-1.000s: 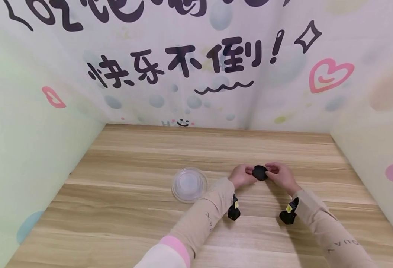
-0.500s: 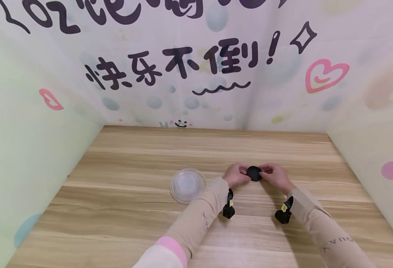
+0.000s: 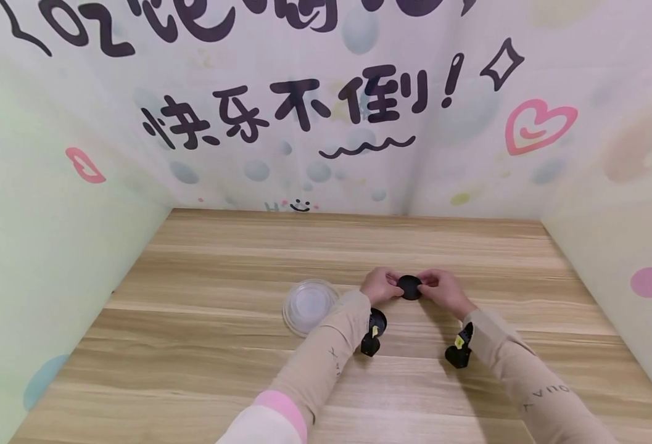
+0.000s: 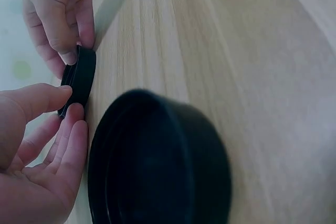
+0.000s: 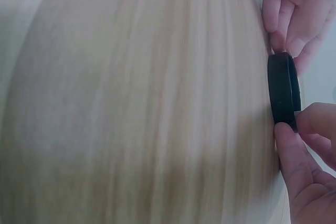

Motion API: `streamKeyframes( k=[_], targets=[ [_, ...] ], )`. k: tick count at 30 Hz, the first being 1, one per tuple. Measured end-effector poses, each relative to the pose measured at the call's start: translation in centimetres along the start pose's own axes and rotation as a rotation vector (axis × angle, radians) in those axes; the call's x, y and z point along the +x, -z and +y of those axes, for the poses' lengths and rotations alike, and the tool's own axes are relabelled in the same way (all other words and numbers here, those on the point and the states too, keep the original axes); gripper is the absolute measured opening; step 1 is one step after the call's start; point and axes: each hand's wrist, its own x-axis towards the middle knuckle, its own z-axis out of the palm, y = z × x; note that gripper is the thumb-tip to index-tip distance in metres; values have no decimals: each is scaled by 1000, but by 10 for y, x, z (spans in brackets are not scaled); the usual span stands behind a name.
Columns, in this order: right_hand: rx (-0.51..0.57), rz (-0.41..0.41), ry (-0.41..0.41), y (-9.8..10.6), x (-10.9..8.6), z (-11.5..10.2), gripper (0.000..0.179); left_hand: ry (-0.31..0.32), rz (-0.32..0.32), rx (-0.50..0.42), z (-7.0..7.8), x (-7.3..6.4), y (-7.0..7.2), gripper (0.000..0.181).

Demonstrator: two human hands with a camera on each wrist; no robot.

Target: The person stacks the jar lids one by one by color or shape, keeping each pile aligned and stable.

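Both of my hands pinch a small round black lid (image 3: 409,287) between them, over the middle-right of the table. My left hand (image 3: 381,286) has thumb and fingers on its left edge, and my right hand (image 3: 441,291) has its right edge. In the left wrist view the held black lid (image 4: 80,80) stands on edge, with thumb and fingertips on opposite sides of its rim. The right wrist view shows the lid's smooth side wall (image 5: 282,88). A second black lid (image 4: 157,156), hollow with a raised rim, looms large in the left wrist view. It lies by my left wrist, partly hidden.
A clear round plastic container (image 3: 291,309) sits on the wood-grain table (image 3: 192,345) just left of my left forearm. A printed cloth wall (image 3: 248,166) closes off the back, with pale walls on both sides.
Both hands have moved left with the black lid between them. My left forearm has shifted left too, so more of the second black lid shows beside the wrist. The clear container has stayed put.
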Motion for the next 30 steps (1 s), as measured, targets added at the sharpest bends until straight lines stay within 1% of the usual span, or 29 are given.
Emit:
streamKeyframes(
  k=[2,3,4,5,6,7,8,10,11,13,14,15,16,18,19,20,22,24,26,28,29,30],
  targets=[
    [0,0,1,-2,1,-3,25,35,-12,-8,37,-28,24,26],
    [3,1,0,-3,1,-4,24,31,-15,-22,51,-40,34,25],
    [3,0,4,-4,2,-5,24,58,-26,-21,62,-48,41,26],
    [4,0,8,-5,2,-6,24,65,-23,-16,65,-49,43,26],
    [6,-1,13,-6,2,-8,24,71,-22,-15,63,-47,44,26],
    [5,-1,14,-7,3,-9,24,68,-16,-22,67,-51,47,26],
    [8,-2,15,-9,3,-10,24,72,-19,-35,64,-49,48,27],
    [13,-4,22,-11,5,-12,24,52,-5,-19,40,-33,40,27],
    [17,-6,23,-12,5,-13,23,54,0,-4,28,-25,36,26],
    [20,-11,31,-14,7,-16,24,10,19,26,2,-8,28,24],
    [24,-11,30,-16,7,-17,24,-2,22,36,-10,0,25,23],
    [24,-12,34,-17,8,-18,24,-25,35,48,-21,6,22,21],
    [20,-12,36,-18,8,-19,24,-33,40,45,-30,12,20,20],
    [7,-6,41,-20,9,-21,24,-55,60,42,-43,20,17,19],
    [2,-3,40,-21,10,-21,23,-46,68,44,-47,22,16,19],
    [-3,1,39,-22,11,-22,23,-27,71,58,-47,22,16,18],
    [-7,6,37,-24,11,-23,22,-19,81,79,-50,25,14,20],
    [1,8,31,-26,12,-24,20,-7,84,95,-57,30,12,21],
    [21,4,24,-27,13,-24,19,2,66,86,-72,41,7,21],
    [46,1,8,-28,13,-24,18,-56,64,36,-94,54,1,23],
    [58,-6,4,-28,13,-24,18,-68,58,17,-101,59,0,23],
    [69,-12,1,-28,13,-25,18,-69,46,3,-103,60,0,24]
  ],
)
